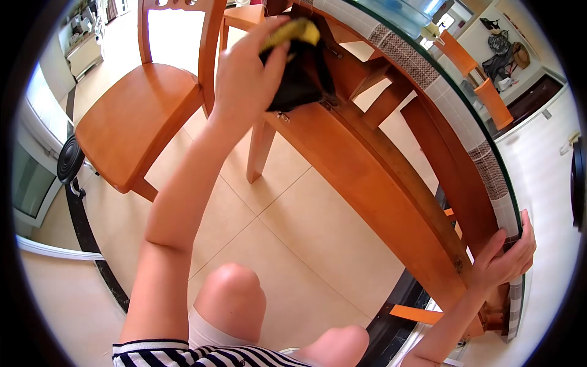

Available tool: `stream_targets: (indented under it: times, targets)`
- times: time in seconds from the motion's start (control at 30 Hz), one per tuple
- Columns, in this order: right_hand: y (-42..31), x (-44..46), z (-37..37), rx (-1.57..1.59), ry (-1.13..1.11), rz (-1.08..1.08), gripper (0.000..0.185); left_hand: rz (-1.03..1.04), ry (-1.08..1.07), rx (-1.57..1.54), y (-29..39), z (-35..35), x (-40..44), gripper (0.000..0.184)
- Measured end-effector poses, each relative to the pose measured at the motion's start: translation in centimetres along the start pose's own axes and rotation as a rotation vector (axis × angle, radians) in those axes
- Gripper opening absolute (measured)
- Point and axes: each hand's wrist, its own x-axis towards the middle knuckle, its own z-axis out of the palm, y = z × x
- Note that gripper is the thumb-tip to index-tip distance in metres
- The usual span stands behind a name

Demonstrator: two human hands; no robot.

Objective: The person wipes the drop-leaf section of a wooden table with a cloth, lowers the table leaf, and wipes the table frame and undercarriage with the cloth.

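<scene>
My left hand (249,76) is raised to the far corner of an orange-brown wooden table frame (361,183), its fingers closed around a soft-looking yellow piece (301,32) whose exact kind I cannot make out. Directly under it, a black bag-like item (296,85) sits at the frame's corner; whether it joins the yellow piece is unclear. At lower right, my right hand (504,260) grips the edge of the glass tabletop (460,90) and the grey-and-white checked tablecloth (422,67). The frame's inside and metal fittings show beneath the tabletop.
A wooden chair (137,122) stands at left, near a round black stool (71,159). Beige floor tiles (287,226) lie below, with my bent knees at the bottom. A clear blue container (403,13) rests on the glass. Bags (501,52) hang at upper right.
</scene>
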Motion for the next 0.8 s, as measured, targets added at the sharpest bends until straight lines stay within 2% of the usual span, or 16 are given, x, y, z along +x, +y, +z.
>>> stream_targets:
  times: [0.07,0.13,0.17,0.23,0.27,0.33,0.37,0.43,0.47,0.57,0.63,0.7,0.73,0.77,0.8]
  targets:
    - [0.0,-0.1,0.1,0.012,-0.005,0.010,0.042,-0.045,0.044,-0.047,0.0,0.8,0.9,0.036]
    - [0.0,-0.1,0.0,0.023,-0.004,0.019,0.041,0.037,0.125,-0.064,-0.4,2.9,0.9,0.040]
    - [0.0,-0.1,0.0,0.023,-0.005,0.007,0.041,0.001,0.065,0.005,-0.2,3.1,0.7,0.048]
    - [0.0,0.0,-0.2,0.015,-0.002,0.001,0.040,0.159,-0.029,-0.056,0.0,3.1,0.3,0.049]
    - [-0.1,0.1,-0.3,0.036,-0.010,0.003,0.040,0.165,-0.029,-0.061,0.0,3.0,0.5,0.049]
    - [-0.1,0.1,-0.4,0.052,-0.018,0.011,0.039,0.595,-0.136,0.211,-0.3,3.0,1.0,0.049]
    - [-0.2,0.2,-0.4,0.058,-0.018,0.008,0.039,0.598,-0.139,0.209,-1.2,3.6,2.2,0.049]
    - [-0.3,0.2,-0.6,0.068,-0.023,0.010,0.039,0.530,-0.468,0.286,-3.1,5.1,5.1,0.047]
    - [-0.4,0.3,-0.7,0.073,-0.027,0.015,0.039,0.525,-0.584,0.425,-1.5,4.5,5.7,0.034]
    - [-0.7,0.3,-0.7,0.073,-0.025,0.037,0.039,0.525,-0.675,0.482,-1.1,5.7,7.5,0.041]
    - [-0.8,0.3,-0.6,0.066,-0.016,0.046,0.039,0.509,-0.631,0.459,-0.7,7.0,8.6,0.040]
    - [-0.9,0.1,-0.3,0.072,0.000,0.066,0.041,0.359,-0.671,0.510,0.7,7.4,9.6,0.039]
    - [-0.9,0.1,-0.2,0.067,0.004,0.069,0.041,0.357,-0.697,0.598,1.4,7.6,10.4,0.044]
    - [-0.9,0.1,-0.1,0.074,0.012,0.069,0.042,0.318,-0.797,0.532,1.8,7.5,11.1,0.041]
    - [-0.8,0.0,-0.1,0.079,0.018,0.069,0.042,0.312,-0.770,0.556,1.9,7.9,11.4,0.041]
